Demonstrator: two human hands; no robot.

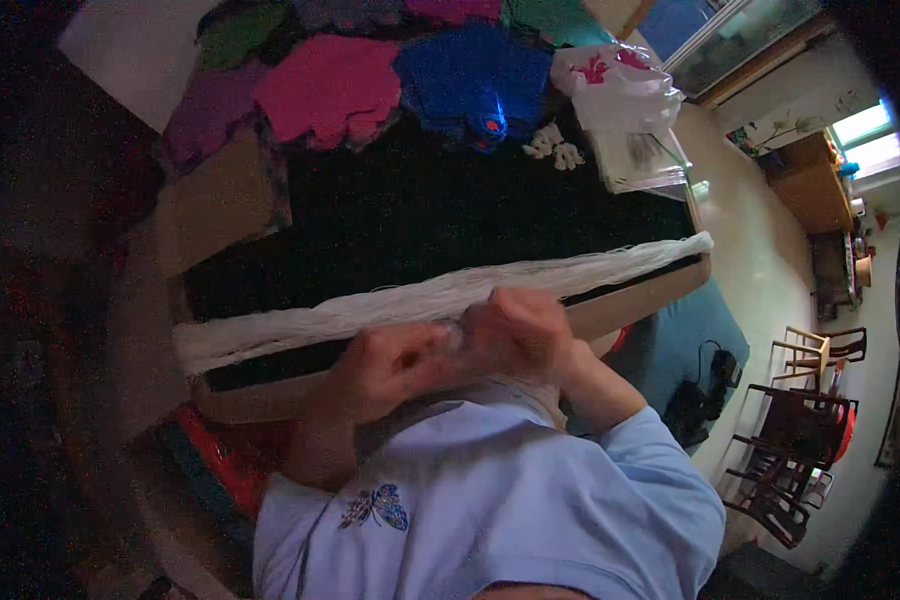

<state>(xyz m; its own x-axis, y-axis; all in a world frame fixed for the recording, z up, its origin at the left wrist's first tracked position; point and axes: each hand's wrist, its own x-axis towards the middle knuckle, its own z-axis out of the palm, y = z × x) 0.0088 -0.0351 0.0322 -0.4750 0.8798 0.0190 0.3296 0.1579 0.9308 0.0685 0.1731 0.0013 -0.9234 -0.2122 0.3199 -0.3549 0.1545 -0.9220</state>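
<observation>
Working at something small and pale [455, 343] between the left hand [395, 368] and right hand [520, 328] seems the step in hand; the next move likely calls for steady, close control. Both sets of fingers curl inward, but I cannot tell whether they pinch it. White thread [390, 308] crosses the desk [655, 291] just beyond. A plastic bag [622, 98] stands far right, contents unclear.

Matt, stringy white yarn [410, 301], glossy plastic bag [622, 95]
</observation>
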